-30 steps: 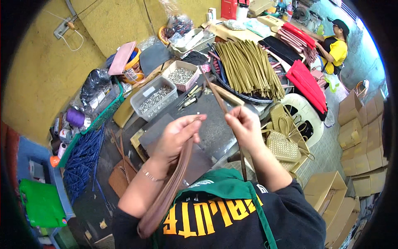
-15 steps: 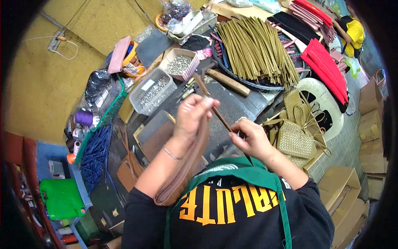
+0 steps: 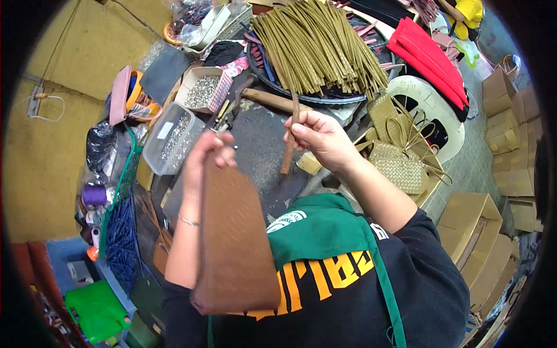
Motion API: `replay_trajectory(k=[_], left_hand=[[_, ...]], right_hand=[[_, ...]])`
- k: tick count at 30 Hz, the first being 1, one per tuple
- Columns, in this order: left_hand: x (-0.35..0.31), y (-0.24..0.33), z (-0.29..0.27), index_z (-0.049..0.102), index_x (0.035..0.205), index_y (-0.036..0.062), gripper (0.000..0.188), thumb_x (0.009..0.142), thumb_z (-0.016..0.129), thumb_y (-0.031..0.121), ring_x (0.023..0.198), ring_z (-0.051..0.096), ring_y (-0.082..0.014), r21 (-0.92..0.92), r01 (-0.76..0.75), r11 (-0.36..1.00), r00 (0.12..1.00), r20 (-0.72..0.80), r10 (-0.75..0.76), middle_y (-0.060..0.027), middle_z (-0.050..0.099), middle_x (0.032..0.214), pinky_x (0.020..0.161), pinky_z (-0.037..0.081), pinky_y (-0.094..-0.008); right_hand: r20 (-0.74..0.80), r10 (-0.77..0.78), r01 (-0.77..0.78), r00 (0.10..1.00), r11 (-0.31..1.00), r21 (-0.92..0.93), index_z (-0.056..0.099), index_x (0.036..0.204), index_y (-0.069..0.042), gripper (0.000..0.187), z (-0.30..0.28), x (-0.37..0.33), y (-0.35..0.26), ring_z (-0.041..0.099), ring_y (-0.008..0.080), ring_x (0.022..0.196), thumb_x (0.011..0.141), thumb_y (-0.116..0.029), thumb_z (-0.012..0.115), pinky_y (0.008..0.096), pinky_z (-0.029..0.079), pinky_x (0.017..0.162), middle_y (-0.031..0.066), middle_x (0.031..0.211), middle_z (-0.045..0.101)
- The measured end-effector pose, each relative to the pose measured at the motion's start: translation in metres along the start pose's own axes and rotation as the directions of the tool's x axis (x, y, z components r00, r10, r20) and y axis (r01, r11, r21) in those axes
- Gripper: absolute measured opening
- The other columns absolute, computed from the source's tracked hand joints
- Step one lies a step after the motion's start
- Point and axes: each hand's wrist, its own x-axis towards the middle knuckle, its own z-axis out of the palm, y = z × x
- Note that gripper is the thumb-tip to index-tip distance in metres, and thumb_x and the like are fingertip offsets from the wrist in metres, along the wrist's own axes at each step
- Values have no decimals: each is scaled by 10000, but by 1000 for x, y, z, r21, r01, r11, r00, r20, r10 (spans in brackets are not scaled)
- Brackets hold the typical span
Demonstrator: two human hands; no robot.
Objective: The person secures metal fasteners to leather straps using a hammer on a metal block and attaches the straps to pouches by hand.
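Observation:
My left hand (image 3: 210, 158), somewhat blurred, grips the upper edge of a flat brown bag-like piece (image 3: 235, 243). This piece hangs over my forearm and chest with its broad textured face showing. To the right, my right hand (image 3: 322, 139) pinches a narrow brown strap (image 3: 288, 155) between thumb and fingers. The strap's lower end dangles over the dark worktop (image 3: 255, 153), apart from the bag-like piece. Beyond my hands a hammer (image 3: 272, 100) lies with its wooden handle pointing right. Several small metal tools (image 3: 223, 119) lie beside its head.
Two bins of small metal fittings (image 3: 203, 90) (image 3: 165, 139) stand at the left. A round tray at the back carries a heap of olive strips (image 3: 319, 49). Woven olive bags (image 3: 397, 165), a white plastic chair (image 3: 420, 90) and cardboard boxes (image 3: 470, 229) are at the right.
My left hand has moved left and the bag-like piece has turned from edge-on to face-on. The strap has left my left hand and now hangs from my right hand, which has moved up.

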Motion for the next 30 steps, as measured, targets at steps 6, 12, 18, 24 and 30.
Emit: replay_trajectory(k=[6, 12, 18, 24, 30], left_hand=[[-6, -41, 44, 522, 948, 5, 219, 831, 440, 171, 503, 467, -57, 189, 194, 963, 975, -143, -169, -69, 584, 736, 454, 386, -164], [-7, -43, 42, 499, 949, -15, 230, 834, 432, 173, 485, 452, -54, 175, 96, 980, 995, -34, -92, -66, 563, 669, 451, 380, -176], [-12, -38, 47, 513, 887, -1, 193, 822, 466, 173, 455, 436, -35, 189, 42, 981, 998, -47, -34, -47, 548, 617, 411, 325, -141], [-16, -43, 56, 518, 785, 31, 65, 780, 519, 96, 465, 465, -48, 287, 23, 958, 987, -161, 25, -22, 532, 598, 427, 350, -139], [-20, -44, 51, 520, 739, 41, 38, 769, 522, 63, 446, 472, -47, 332, 19, 943, 980, -193, 48, -8, 521, 553, 413, 357, -138]], right_hand=[[-102, -136, 130, 986, 990, -60, 513, 929, -17, 164, 13, 18, -8, 518, 61, 642, 826, -144, 500, 177, 423, 584, 50, 804, 583], [-120, -119, 110, 986, 991, -77, 522, 918, -24, 161, 15, 22, -8, 517, 54, 638, 823, -154, 508, 173, 418, 572, 37, 806, 586], [-122, -96, 91, 988, 995, -46, 525, 918, -28, 157, 15, 20, -3, 517, 54, 630, 824, -152, 505, 171, 417, 569, 36, 803, 587], [-150, -82, 85, 985, 996, 15, 530, 883, -36, 133, 19, 17, -3, 519, 53, 617, 813, -149, 522, 166, 416, 555, 40, 788, 587], [-324, -1, 86, 946, 965, 247, 522, 736, -62, 108, 9, 26, -7, 524, 53, 543, 795, -149, 545, 143, 405, 462, 30, 681, 579]])
